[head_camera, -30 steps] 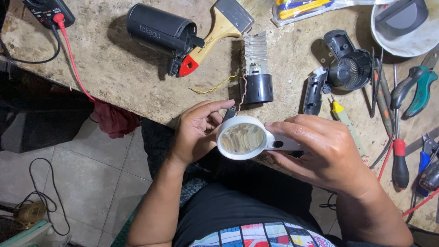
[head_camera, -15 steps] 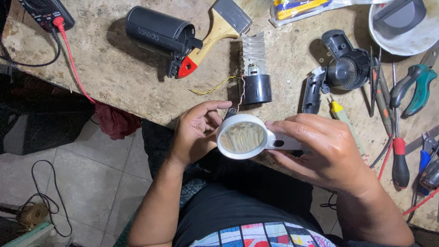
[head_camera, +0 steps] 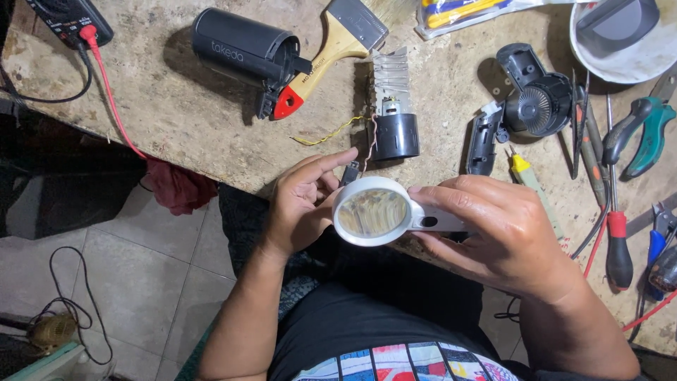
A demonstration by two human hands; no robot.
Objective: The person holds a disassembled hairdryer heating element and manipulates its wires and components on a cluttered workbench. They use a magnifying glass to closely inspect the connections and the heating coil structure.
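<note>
magnifier [head_camera: 374, 212], white w/ round lens, is held over the near bench edge, just in front of the person's body. right hand [head_camera: 504, 236] is clamped on its white handle, fingers wrapped over the top, thumb side under; lens end sticks out to the left of that hand. left hand [head_camera: 303, 201] sits just beside the lens rim, fingers curled loosely together, index finger stretched out twd a small dark part [head_camera: 350, 171] by the rim. cannot tell if that hand pinches the part or only touches it; most of it is hidden behind lens & fingers.

thin twisted wires [head_camera: 367, 144] run from the part up to a black motor [head_camera: 395, 130] w/ clear fan blades on top, standing on the bench [head_camera: 176, 120] just past the hands. a yellow wire [head_camera: 324, 135] lies left of the motor.

further back: black cylinder housing [head_camera: 243, 53] lying on its side, paintbrush [head_camera: 331, 53] w/ wood handle & red tip touching it. top left, a multimeter [head_camera: 70, 17] w/ red lead [head_camera: 109, 92] trailing off the bench edge. right of the motor, a black fan housing [head_camera: 536, 99] & a black cover piece [head_camera: 483, 137]. far right: red-handled screwdriver [head_camera: 617, 233], green pliers [head_camera: 638, 130], white bowl [head_camera: 599, 60] at the top corner. red rag [head_camera: 176, 187] hangs below the bench, left of the person's arm.
</note>
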